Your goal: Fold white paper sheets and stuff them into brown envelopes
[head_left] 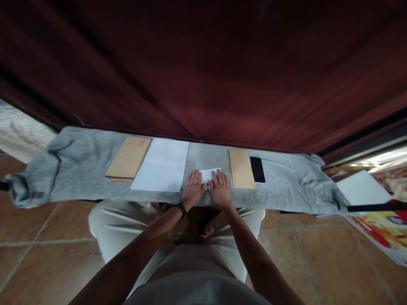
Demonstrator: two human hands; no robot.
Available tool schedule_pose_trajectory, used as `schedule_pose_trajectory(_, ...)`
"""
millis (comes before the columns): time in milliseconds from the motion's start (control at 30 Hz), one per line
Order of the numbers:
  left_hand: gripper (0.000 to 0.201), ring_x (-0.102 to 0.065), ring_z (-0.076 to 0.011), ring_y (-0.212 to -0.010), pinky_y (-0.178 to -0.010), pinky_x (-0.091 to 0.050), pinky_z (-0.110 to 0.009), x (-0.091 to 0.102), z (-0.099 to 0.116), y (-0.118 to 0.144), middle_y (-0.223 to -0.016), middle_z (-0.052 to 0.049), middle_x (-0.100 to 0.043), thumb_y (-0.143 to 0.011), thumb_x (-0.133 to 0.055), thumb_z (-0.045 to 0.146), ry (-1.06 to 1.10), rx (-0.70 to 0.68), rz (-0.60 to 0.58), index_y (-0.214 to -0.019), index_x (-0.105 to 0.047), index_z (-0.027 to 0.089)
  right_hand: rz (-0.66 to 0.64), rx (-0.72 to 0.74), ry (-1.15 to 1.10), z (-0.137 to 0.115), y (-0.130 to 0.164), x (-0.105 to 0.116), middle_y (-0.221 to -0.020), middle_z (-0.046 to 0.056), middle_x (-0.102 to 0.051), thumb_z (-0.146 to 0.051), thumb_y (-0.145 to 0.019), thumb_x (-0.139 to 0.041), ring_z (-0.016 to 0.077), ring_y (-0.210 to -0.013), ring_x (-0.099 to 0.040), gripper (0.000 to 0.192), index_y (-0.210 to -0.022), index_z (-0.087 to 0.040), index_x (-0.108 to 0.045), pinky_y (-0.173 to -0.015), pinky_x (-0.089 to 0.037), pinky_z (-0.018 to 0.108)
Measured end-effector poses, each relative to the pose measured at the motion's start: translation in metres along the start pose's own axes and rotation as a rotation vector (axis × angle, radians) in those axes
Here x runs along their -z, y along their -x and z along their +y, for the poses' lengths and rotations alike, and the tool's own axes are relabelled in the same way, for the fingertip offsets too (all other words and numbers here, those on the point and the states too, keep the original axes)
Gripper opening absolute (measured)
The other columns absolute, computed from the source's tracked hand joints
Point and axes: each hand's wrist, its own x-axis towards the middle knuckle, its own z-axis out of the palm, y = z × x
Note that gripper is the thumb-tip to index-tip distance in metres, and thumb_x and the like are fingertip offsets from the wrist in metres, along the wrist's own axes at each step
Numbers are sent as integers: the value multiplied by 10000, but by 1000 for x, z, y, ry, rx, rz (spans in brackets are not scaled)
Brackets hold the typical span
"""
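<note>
From the head camera, your left hand (192,185) and right hand (220,186) both lie flat and open, palms down, side by side on a small folded white paper (210,173). The paper sits under your fingertips, its far edge showing beyond them, on the grey cloth (79,169) that covers the tabletop. Your left wrist wears a dark band (182,208). Just left of your left hand lies a larger white sheet (162,164), with a brown envelope (129,157) beside it. Right of your right hand lies another brown envelope (241,168), then a black phone (257,169) touching its edge.
</note>
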Motion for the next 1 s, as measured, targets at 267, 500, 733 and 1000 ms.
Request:
schedule_pose_trajectory(267, 677, -226, -319, -1555, -1265, -227, -487, -1, -4, 0, -1637, -246, -301, -1017, -398, 406, -60, -31, 6, -1536, -348, -24, -51, 3, -30, -4, -11, 4, -1587, 184, -435, -274, -1051, -419, 291, -1489, -370, 464, -1472, -110, -524, -1234, -229, 534)
schedule_pose_trajectory(500, 641, -210, -304, -1561, -1274, -208, -467, 1, -3, 0, -1649, -232, -280, -1012, -391, 334, -79, -34, -19, -1545, -343, -18, -107, 61, -76, -14, -18, -1, -1588, 139, -449, -303, -1065, -371, 272, -1492, -366, 481, -1501, -147, -503, -1236, -250, 474)
schedule_pose_trajectory(733, 650, -231, -305, -1556, -1270, -215, -479, 2, -8, 7, -1640, -228, -307, -1029, -375, 386, -57, -45, -3, -1542, -353, -12, -60, 39, -28, -3, -11, -1, -1622, 151, -390, -343, -1058, -428, 293, -1488, -364, 497, -1525, -181, -470, -1217, -260, 502)
schedule_pose_trajectory(1000, 584, -264, -283, -1549, -1269, -251, -480, 16, -9, 37, -1628, -200, -357, -1012, -380, 296, 31, -57, -8, -1537, -386, 41, 4, 37, -25, 1, -6, -5, -1634, 179, -356, -362, -1059, -427, 313, -1493, -357, 511, -1536, -179, -456, -1199, -286, 530)
